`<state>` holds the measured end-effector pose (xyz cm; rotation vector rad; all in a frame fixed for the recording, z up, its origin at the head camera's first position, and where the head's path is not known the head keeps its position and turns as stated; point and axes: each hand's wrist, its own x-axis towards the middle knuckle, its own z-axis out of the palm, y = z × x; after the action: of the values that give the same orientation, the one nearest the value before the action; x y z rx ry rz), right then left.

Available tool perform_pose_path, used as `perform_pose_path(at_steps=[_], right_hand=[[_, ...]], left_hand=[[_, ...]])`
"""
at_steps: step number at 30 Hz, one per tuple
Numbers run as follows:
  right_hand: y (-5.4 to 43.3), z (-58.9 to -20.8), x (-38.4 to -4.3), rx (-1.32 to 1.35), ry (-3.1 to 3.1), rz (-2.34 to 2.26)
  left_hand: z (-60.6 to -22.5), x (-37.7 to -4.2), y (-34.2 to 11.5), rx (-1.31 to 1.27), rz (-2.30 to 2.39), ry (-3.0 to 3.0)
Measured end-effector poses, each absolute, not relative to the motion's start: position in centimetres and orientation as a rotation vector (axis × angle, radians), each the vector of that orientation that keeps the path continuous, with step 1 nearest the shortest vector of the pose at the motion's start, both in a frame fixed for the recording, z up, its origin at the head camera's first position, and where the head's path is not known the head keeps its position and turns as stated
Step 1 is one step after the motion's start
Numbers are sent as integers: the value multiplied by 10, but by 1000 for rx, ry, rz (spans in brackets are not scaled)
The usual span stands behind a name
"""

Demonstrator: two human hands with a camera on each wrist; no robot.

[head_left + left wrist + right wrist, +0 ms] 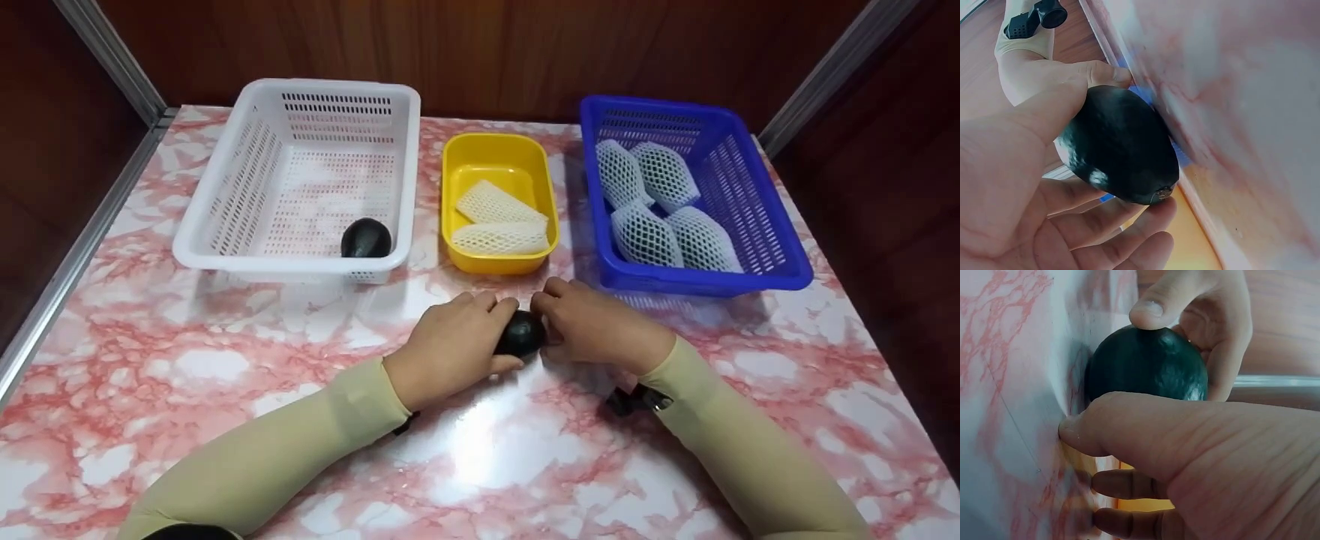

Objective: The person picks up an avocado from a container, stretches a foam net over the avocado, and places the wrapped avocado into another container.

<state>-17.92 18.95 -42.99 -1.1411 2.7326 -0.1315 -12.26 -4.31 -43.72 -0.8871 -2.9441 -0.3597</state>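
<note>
A dark green, glossy avocado is low over the front middle of the table. My left hand grips it from the left, thumb on the near side and fingers round the far side. In the left wrist view the stem end of the avocado points toward the left fingertips. My right hand is at the avocado's right end. Its thumb overlaps the fruit in the right wrist view, with the fingers apart from the thumb and nothing visible between them.
A white basket at the left contains one bare avocado. The yellow tub in the middle has white foam net sleeves in it. At the right, a blue basket carries several avocados in foam nets.
</note>
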Motion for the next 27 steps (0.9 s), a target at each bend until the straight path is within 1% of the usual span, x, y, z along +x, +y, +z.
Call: perform_pose_path(at_steps=[7,12,19,27], right_hand=[[190,-427,-181,-1141,2742,-131],[190,-427,-182,-1166,2734,-132],[192,-428,-180,-1146,2735,-130],[189,-429,-178,-1124,2722,-122]], left_hand=[[-429,-126,-45,-867,-385,-2974],[-410,-138,-49,-819,-512,-2986],[-385,-176,-49,-752,-609,-2919],[-391,-219,-38,-644,-511,-3007]])
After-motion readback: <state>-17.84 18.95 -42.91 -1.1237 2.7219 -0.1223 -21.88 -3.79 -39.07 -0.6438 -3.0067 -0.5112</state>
